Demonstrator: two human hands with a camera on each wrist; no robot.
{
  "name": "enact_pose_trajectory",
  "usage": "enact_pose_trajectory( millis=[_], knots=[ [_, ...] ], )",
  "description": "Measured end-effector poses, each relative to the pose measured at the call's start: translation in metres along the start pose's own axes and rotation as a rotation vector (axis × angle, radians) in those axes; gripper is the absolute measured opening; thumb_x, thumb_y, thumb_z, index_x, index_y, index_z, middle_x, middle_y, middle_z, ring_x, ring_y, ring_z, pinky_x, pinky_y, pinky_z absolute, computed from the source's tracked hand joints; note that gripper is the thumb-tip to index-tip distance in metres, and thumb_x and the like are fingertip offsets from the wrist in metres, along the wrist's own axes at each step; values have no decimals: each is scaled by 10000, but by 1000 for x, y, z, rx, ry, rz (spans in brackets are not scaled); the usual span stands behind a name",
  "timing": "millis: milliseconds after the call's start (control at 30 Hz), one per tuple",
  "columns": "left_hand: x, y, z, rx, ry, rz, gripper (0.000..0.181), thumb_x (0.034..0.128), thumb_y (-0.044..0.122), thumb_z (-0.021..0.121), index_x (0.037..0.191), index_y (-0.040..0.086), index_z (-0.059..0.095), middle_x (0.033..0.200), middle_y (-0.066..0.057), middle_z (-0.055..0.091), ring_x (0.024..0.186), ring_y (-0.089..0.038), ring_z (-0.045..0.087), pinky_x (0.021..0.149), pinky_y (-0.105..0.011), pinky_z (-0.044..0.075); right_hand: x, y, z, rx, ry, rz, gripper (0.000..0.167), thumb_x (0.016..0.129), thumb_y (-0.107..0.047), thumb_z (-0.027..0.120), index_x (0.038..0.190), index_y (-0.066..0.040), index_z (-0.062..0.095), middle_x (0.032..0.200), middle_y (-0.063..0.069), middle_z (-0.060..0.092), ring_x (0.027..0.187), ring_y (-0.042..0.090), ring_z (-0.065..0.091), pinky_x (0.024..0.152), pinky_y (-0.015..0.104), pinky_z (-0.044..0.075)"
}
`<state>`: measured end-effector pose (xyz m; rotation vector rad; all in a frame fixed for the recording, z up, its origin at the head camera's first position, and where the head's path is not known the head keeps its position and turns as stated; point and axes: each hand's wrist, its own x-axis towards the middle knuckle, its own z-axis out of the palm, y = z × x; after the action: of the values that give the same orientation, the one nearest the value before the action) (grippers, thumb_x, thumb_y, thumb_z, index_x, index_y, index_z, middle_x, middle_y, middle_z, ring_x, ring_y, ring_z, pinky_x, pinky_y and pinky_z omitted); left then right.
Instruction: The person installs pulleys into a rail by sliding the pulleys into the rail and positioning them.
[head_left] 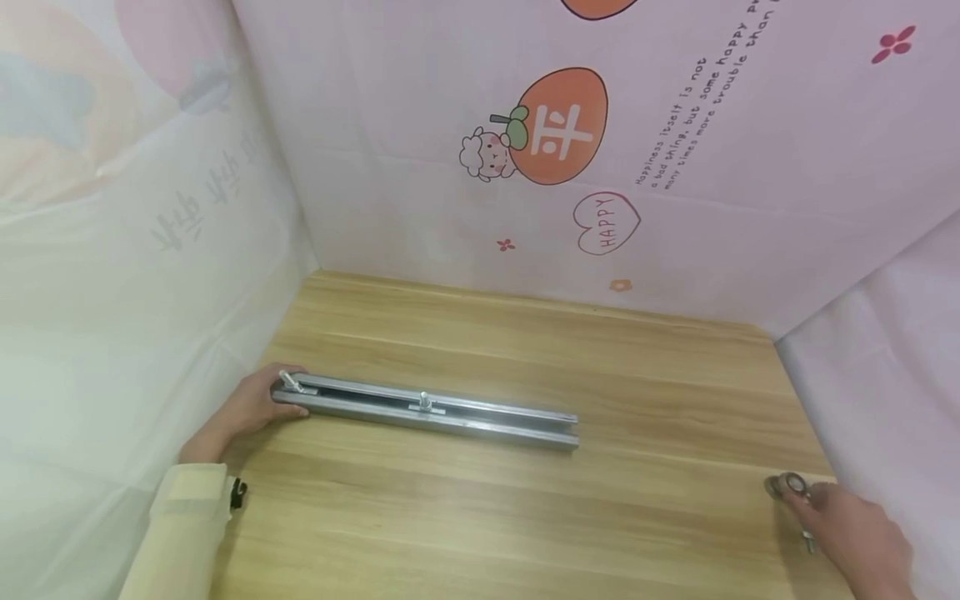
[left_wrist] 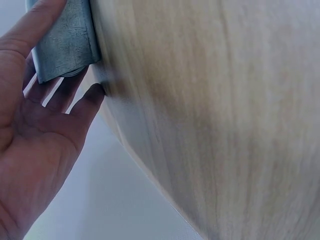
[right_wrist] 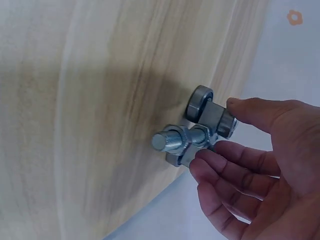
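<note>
A slotted steel channel rail (head_left: 495, 422) lies on the wooden tabletop, its open slot facing up. My left hand (head_left: 258, 400) grips its left end, thumb on the near side and fingers around the far side; the left wrist view shows the rail's end (left_wrist: 67, 47) between them. Two bolts on small plates stand in the slot: a tilted one (head_left: 290, 382) beside that hand and an upright one (head_left: 425, 402) near mid-length. At the table's right edge, my right hand (head_left: 862, 525) holds a roller trolley (right_wrist: 215, 114) with wheels and a threaded bolt (right_wrist: 167, 141) carrying nuts, pinched between thumb and fingers.
The wooden tabletop (head_left: 525, 517) has rounded far corners. Printed pink-white cloth (head_left: 405, 200) hangs behind it, with more cloth (head_left: 112, 333) on the left and on the right (head_left: 900, 358).
</note>
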<state>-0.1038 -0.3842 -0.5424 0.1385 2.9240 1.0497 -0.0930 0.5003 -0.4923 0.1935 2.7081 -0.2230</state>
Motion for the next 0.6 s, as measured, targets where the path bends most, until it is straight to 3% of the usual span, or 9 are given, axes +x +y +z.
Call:
enact_pose_trajectory(
  millis=[133,433,600],
  knots=[
    [0,0,-1,0,1,5,744,732,234,972,1346,-12,633,1343,-302,645,1254,-520,588,1126,-690,399,-3,0,5,2,-7,15,771,1036,-684,484,1140,55,673,743,16,688,673,274,636,537,458,516],
    [0,-1,-1,-8,5,9,743,729,240,975,1345,-6,640,1343,-295,649,1250,-517,592,1123,-692,400,-7,-4,16,9,69,58,464,1037,-474,608,799,-78,647,660,9,597,618,250,544,507,367,425],
    [0,0,-1,-10,3,8,735,735,227,971,1348,-8,637,1349,-298,645,1253,-519,589,1123,-692,400,-5,1,20,19,65,74,422,1001,-420,664,887,-16,714,753,114,676,641,298,605,527,438,488]
  ],
)
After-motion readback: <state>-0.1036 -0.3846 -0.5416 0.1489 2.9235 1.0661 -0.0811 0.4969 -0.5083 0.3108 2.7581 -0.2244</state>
